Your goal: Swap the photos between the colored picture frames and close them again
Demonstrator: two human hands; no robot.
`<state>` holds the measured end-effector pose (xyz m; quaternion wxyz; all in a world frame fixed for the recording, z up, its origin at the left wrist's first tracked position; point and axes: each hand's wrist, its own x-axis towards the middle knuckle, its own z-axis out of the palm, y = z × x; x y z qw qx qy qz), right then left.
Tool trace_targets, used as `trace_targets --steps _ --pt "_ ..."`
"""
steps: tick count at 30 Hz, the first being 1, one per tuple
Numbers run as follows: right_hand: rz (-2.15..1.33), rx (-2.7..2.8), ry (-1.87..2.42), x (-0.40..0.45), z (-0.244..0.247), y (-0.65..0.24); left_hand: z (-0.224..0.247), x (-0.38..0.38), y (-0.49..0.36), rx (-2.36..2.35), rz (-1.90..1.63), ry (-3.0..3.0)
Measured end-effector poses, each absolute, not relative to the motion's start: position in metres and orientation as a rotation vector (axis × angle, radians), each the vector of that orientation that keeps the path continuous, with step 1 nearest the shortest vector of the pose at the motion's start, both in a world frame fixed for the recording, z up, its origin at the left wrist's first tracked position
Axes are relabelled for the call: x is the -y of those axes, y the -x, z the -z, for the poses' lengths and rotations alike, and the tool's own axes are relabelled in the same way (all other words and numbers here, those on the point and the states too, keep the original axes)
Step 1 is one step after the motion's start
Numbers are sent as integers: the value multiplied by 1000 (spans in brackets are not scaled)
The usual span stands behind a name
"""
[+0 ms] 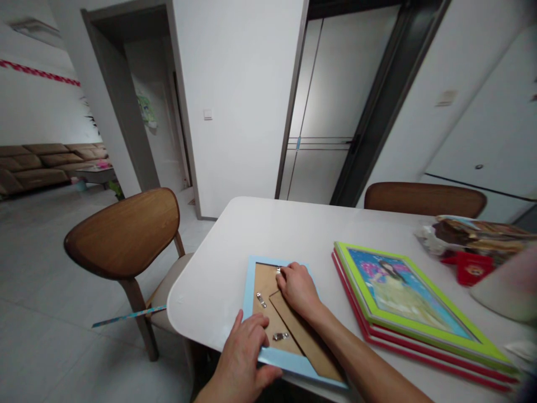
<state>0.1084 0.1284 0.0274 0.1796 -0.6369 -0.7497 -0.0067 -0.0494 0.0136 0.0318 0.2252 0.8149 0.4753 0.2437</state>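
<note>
A light-blue picture frame [249, 280] lies face down at the table's near edge, its brown backing board [268, 322] showing. My left hand [247, 355] grips the near left corner, thumb along the near side and fingers over the border. My right hand [298, 286] reaches across the board, its fingers closed at a small metal clip [278, 270] by the far edge. Two more metal clips show, one towards the left side [261, 300] and one near the front [281, 336]. A brown stand leg [308, 344] lies on the board, partly under my right forearm.
On the white table [289, 224], a green picture frame [423, 330] with a printed picture rests on red frames [352, 288] to the right. Beyond are a red packet [474, 267] and plastic-wrapped items [461, 232]. Wooden chairs stand at left [126, 235] and at the back [423, 198].
</note>
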Motion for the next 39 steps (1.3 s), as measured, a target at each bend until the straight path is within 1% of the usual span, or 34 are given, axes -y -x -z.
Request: trace_targets --steps 10,27,34,37,39 --pt "30 2160 1786 -132 -23 -112 -33 -16 49 -1316 -658 -2232" --pt "-23 2147 1737 -122 -39 -114 -38 -13 47 -1344 -702 -2190" --pt "-262 2236 1610 -67 -46 -129 -38 -16 46 -1338 -729 -2177" --pt "-299 2198 1622 -62 -47 -130 -37 -16 45 -1315 -771 -2114" --pt "-289 2170 1638 -65 -53 -131 -37 -19 46 -1294 -863 -1999"
